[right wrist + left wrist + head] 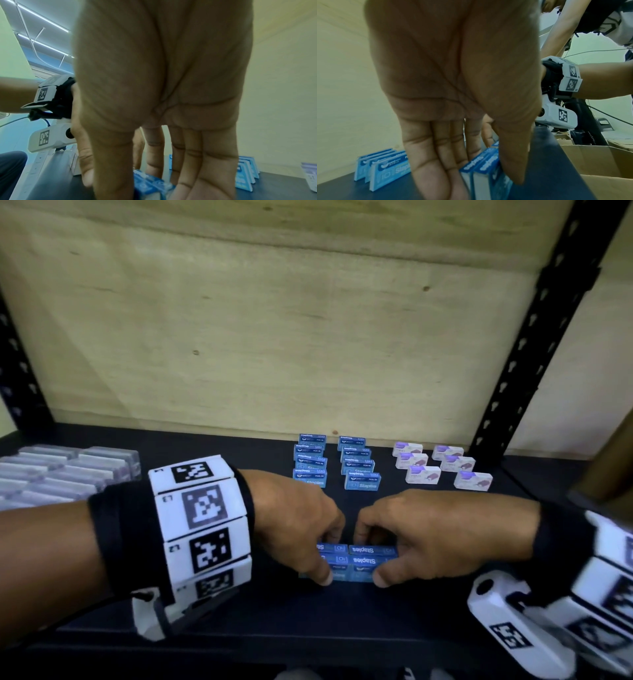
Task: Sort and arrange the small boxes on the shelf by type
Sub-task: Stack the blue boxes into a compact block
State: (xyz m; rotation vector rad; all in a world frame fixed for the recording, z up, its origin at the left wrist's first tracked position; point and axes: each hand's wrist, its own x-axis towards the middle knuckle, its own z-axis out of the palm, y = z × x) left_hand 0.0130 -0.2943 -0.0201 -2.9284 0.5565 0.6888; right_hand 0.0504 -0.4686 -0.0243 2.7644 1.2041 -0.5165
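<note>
Several blue staples boxes [359, 561] stand on edge, pressed together near the front of the black shelf [239, 604]. My left hand [329, 558] grips their left end, thumb at the front and fingers behind. My right hand [373, 558] grips the right end the same way. The left wrist view shows the thumb and fingers clamping the blue boxes [484, 166]. In the right wrist view the blue boxes [150, 185] sit under the fingers. Farther back stand two rows of blue boxes [310, 463], [358, 465] and two rows of white-and-purple boxes [416, 465], [460, 469].
Clear plastic cases [61, 470] are stacked at the shelf's left. A plywood back panel [274, 337] closes the rear. A black perforated upright [534, 337] stands at the right. An open cardboard carton [590, 162] sits below the shelf's front edge.
</note>
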